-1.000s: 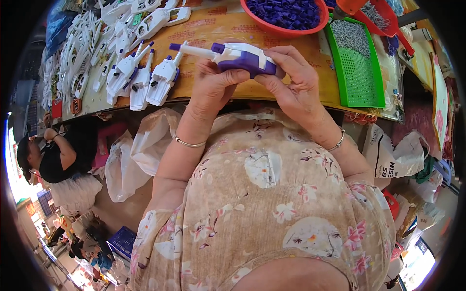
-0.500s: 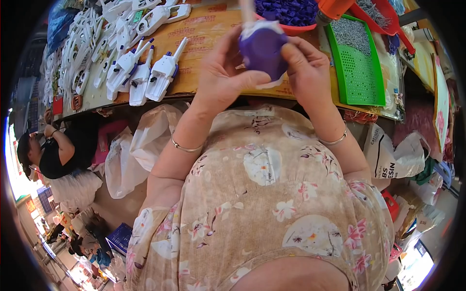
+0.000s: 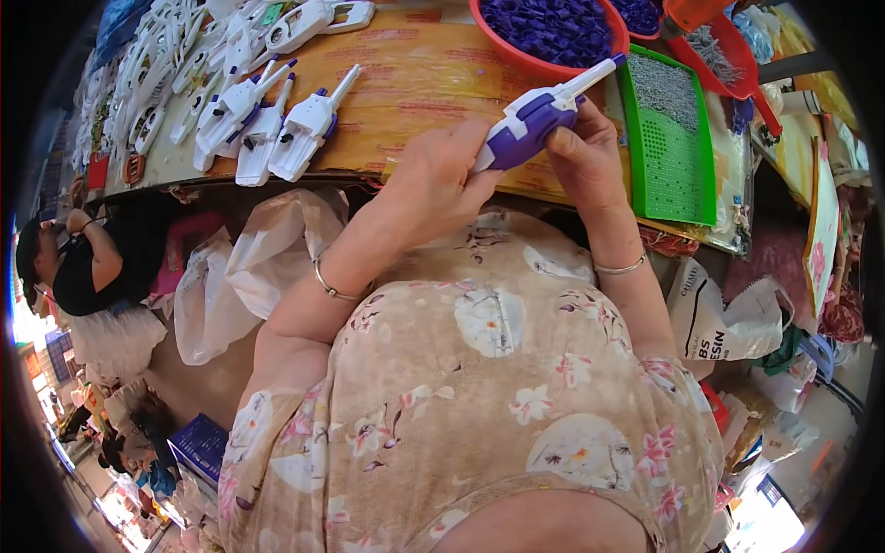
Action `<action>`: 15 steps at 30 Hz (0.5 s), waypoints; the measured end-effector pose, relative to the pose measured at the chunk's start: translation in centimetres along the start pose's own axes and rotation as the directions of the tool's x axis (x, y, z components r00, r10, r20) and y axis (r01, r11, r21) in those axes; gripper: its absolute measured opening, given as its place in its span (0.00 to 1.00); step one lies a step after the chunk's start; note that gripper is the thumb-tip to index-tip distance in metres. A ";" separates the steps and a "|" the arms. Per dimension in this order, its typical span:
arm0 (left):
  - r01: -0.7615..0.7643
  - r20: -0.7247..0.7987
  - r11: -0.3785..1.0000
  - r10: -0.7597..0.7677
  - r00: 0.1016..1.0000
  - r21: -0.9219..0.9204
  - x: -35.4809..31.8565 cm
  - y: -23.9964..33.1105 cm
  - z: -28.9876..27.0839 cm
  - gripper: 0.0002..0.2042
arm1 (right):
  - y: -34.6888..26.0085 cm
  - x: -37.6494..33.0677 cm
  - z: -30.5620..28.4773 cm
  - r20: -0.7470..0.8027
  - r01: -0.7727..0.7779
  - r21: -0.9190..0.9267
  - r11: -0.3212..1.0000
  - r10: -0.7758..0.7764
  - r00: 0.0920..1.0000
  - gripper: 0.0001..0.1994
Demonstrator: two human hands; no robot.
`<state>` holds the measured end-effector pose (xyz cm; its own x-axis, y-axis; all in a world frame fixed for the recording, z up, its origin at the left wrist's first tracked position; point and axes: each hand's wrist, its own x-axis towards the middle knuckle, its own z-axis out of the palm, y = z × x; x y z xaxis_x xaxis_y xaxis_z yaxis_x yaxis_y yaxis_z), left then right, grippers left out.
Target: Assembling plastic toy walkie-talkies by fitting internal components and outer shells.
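Note:
A white-and-purple plastic toy with a long narrow barrel (image 3: 527, 127) is held above the table's near edge, its barrel pointing to the far right. My left hand (image 3: 441, 175) is closed around its rear end. The thumb and fingers of my right hand (image 3: 590, 158) pinch its purple side near the base of the barrel; some of these fingertips are hidden behind it. To the left, several similar white-and-purple toys (image 3: 304, 136) lie on the table (image 3: 396, 92). Beyond my hands stands a red bowl (image 3: 619, 57) full of small purple parts.
A green perforated tray (image 3: 678, 180) with many screws lies at the right, beside a red scoop (image 3: 754, 78) of screws. An orange tool (image 3: 687, 13) hangs at the far edge. White plastic shells (image 3: 152, 101) are heaped at the left. Another person (image 3: 97, 253) sits at left.
The toy has turned from end-on to lying slantwise, its barrel now pointing far right. Both hands have moved slightly nearer, and my left hand has shifted its hold to the rear end.

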<state>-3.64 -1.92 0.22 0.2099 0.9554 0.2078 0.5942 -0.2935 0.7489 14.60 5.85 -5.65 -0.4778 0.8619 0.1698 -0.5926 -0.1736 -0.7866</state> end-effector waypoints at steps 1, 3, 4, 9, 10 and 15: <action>-0.062 -0.015 0.997 0.062 0.998 0.050 0.0 0.0 -0.1 0.11 | 0.1 -0.1 -0.1 0.008 0.018 -0.022 1.000 -0.018 1.000 0.23; -0.090 -0.027 0.994 0.092 0.995 0.063 0.0 -0.5 0.0 0.11 | 0.1 -0.1 0.0 0.001 0.059 -0.061 0.996 -0.059 0.998 0.23; -0.113 -0.039 0.990 0.117 0.992 0.079 -0.1 -0.8 0.1 0.12 | 0.0 -0.1 0.0 0.003 0.062 -0.063 0.996 -0.062 0.998 0.23; -0.100 -0.119 0.993 0.092 0.989 -0.058 0.3 -0.6 0.0 0.17 | 0.3 -0.3 0.9 -0.052 0.077 -0.183 0.980 -0.088 0.995 0.25; -0.060 -0.159 0.989 0.038 0.987 -0.135 0.3 -0.4 0.0 0.18 | 0.4 -0.3 1.0 -0.045 0.074 -0.179 0.981 -0.083 0.995 0.25; -0.005 -0.134 0.921 -0.052 0.990 -0.390 0.2 -1.6 0.6 0.16 | -0.1 -0.3 2.2 -0.148 -0.121 -0.257 0.959 0.085 0.985 0.20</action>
<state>-4.06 -1.33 -1.32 0.0730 0.9652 0.2513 0.2436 -0.2616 0.9339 13.34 4.51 -4.31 -0.4248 0.9052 0.0128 -0.3440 -0.1483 -0.9272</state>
